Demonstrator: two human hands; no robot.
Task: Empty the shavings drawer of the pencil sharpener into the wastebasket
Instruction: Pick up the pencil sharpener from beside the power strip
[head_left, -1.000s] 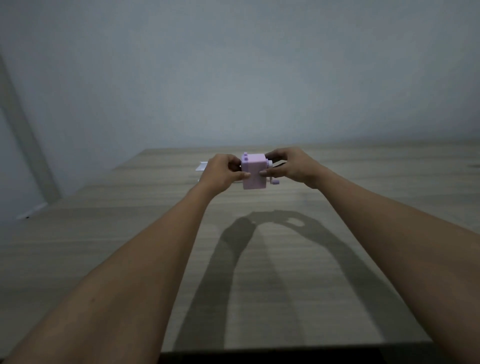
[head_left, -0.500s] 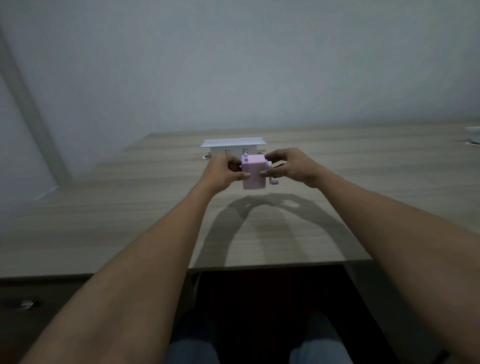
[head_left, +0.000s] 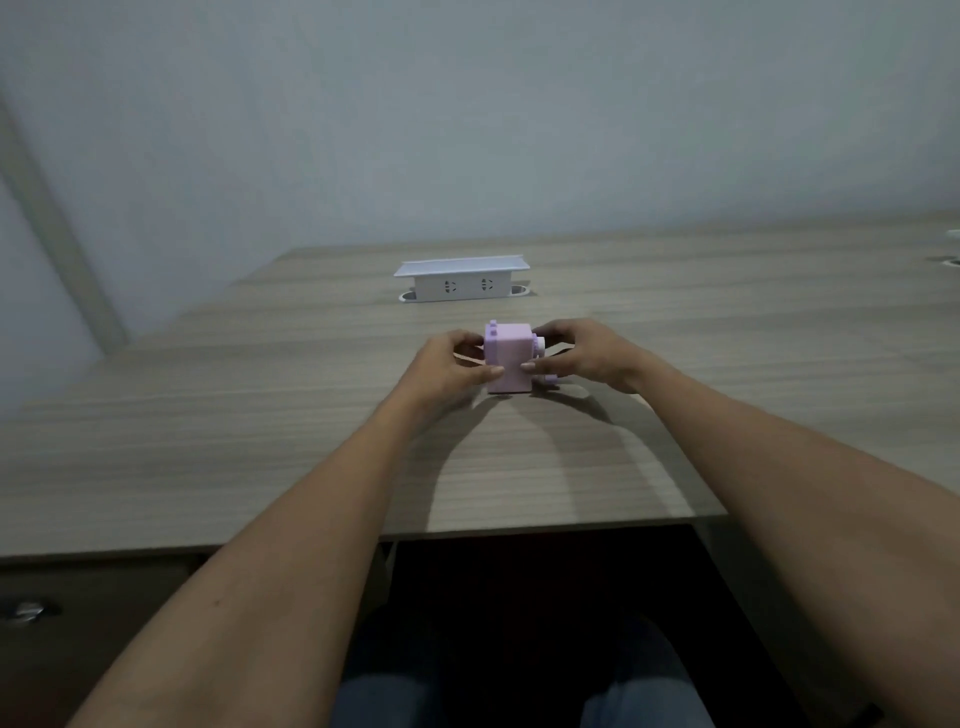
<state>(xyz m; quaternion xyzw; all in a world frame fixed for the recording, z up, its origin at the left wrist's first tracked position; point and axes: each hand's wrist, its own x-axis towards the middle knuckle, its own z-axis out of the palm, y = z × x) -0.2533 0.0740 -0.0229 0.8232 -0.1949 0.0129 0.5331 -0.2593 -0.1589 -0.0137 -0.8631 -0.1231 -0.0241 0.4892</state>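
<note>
A small pink box-shaped pencil sharpener (head_left: 511, 358) stands on the wooden desk (head_left: 260, 415) in the middle of the view. My left hand (head_left: 447, 366) grips its left side, thumb on the front face. My right hand (head_left: 582, 356) holds its right side, where the crank sticks out. The shavings drawer cannot be made out as a separate part. No wastebasket is in view.
A white pop-up socket box (head_left: 462, 278) stands on the desk behind the sharpener. The desk's front edge runs below my forearms, with my knees in the dark gap under it. A drawer front with a metal knob (head_left: 26, 610) is at lower left.
The sharpener has come down from mid-air to the desk top, still between both hands. The view has tipped down and pulled back, so the socket box and the desk's front edge now show.
</note>
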